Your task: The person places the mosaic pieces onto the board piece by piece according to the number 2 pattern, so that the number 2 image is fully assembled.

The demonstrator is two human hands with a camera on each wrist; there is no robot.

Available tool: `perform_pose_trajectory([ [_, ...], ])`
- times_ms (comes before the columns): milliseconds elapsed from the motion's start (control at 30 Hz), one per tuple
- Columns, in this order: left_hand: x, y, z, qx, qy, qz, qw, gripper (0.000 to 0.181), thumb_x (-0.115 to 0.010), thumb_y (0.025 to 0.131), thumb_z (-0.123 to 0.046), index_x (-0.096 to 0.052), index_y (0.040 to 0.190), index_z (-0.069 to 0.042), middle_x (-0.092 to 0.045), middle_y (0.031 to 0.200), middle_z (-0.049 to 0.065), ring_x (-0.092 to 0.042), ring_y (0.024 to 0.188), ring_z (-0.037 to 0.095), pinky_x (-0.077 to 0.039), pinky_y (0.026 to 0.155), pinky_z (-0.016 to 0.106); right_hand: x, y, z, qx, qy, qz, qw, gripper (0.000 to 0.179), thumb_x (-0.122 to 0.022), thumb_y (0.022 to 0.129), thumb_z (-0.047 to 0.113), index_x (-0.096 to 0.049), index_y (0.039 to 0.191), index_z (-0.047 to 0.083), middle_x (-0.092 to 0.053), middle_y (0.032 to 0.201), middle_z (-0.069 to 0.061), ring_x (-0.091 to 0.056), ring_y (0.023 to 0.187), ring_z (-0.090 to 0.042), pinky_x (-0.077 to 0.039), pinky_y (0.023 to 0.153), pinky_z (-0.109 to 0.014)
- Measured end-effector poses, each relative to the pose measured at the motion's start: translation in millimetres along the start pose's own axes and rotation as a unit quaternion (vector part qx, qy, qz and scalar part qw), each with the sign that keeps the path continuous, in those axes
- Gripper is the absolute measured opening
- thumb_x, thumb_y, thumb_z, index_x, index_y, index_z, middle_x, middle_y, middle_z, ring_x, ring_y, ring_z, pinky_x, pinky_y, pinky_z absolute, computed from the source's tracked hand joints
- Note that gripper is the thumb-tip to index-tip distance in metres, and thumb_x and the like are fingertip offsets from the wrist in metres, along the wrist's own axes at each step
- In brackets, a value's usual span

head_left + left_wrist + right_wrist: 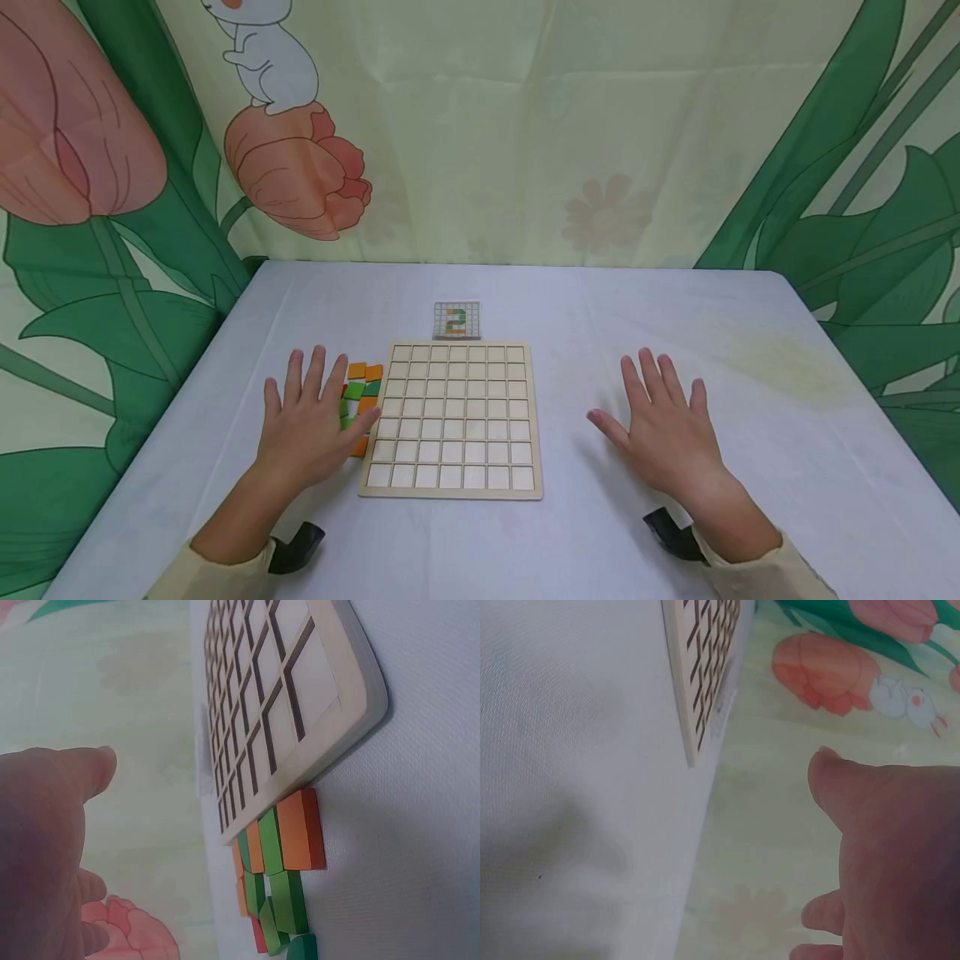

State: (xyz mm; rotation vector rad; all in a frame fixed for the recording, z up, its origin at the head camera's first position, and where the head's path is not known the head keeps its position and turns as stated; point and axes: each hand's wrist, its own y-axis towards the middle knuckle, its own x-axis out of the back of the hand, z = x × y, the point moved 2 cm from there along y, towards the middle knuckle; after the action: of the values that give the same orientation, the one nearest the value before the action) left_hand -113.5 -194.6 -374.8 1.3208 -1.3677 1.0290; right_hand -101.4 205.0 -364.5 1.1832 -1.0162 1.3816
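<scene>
A wooden grid board (452,494) with square cells lies flat on the white table. Along its left side is a cluster of coloured blocks (355,390), mostly orange and green with some red; my left hand partly hides them in the head view. That left hand (303,429) hovers by the blocks, fingers spread and straight, holding nothing. In the left wrist view an orange block (300,829) sits close to the board's edge. Well right of the board, my right hand (663,437) is held over the table, fingers spread, with nothing in it.
Behind the board stands a small card (456,320) showing a grid with a coloured figure on it. A white cloth covers the table (585,533). Beyond the far edge hangs a printed curtain (480,150) with flowers and leaves.
</scene>
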Motion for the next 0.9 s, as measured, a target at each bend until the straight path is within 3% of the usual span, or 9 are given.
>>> perform_pose_trajectory([
  [267,0.9,-0.8,0.0,-0.003,-0.004,0.001,1.0000,0.087,-0.060,0.094,-0.051,-0.027,0.155,0.001,-0.009,0.161,0.030,0.006,0.148,0.046,0.003,0.110,0.071,1,0.6,0,0.011,0.019,-0.008,0.9997,0.092,-0.051,0.097,0.061,-0.026,0.154,-0.007,-0.019,0.160,-0.028,-0.012,0.148,-0.046,-0.005,0.109,-0.072],
  [367,0.7,0.4,0.1,-0.014,-0.010,-0.005,0.9998,0.086,-0.063,0.094,-0.047,-0.027,0.154,0.004,-0.011,0.160,0.032,-0.002,0.147,0.048,-0.004,0.111,0.072,-1,3.0,0,0.045,0.059,-0.034,0.9967,0.088,-0.062,0.094,0.053,-0.034,0.150,-0.008,-0.030,0.157,-0.027,-0.022,0.145,-0.044,-0.015,0.110,-0.069],
  [500,-0.8,3.7,1.6,-0.042,-0.033,-0.019,0.9984,0.084,-0.069,0.093,-0.038,-0.030,0.152,0.006,-0.017,0.158,0.032,-0.016,0.144,0.050,-0.019,0.110,0.070,-5,6.0,1,0.096,0.134,-0.062,0.9844,0.081,-0.077,0.087,0.039,-0.044,0.145,-0.008,-0.045,0.149,-0.024,-0.037,0.138,-0.042,-0.031,0.109,-0.060],
  [700,-4.6,11.0,7.0,-0.070,-0.090,-0.027,0.9931,0.075,-0.078,0.089,-0.026,-0.041,0.148,0.003,-0.031,0.154,0.026,-0.030,0.139,0.045,-0.037,0.105,0.061,-11,7.2,4,0.112,0.196,-0.050,0.9730,0.079,-0.084,0.082,0.031,-0.049,0.144,-0.003,-0.052,0.143,-0.020,-0.047,0.132,-0.040,-0.039,0.105,-0.057],
  [900,-11.6,23.7,19.6,-0.064,-0.131,0.005,0.9893,0.064,-0.078,0.089,-0.019,-0.050,0.142,0.000,-0.046,0.146,0.022,-0.037,0.136,0.041,-0.037,0.107,0.057,-18,8.3,7,0.106,0.226,-0.029,0.9680,0.078,-0.087,0.078,0.030,-0.052,0.142,0.000,-0.056,0.140,-0.016,-0.049,0.130,-0.038,-0.041,0.104,-0.055],
])
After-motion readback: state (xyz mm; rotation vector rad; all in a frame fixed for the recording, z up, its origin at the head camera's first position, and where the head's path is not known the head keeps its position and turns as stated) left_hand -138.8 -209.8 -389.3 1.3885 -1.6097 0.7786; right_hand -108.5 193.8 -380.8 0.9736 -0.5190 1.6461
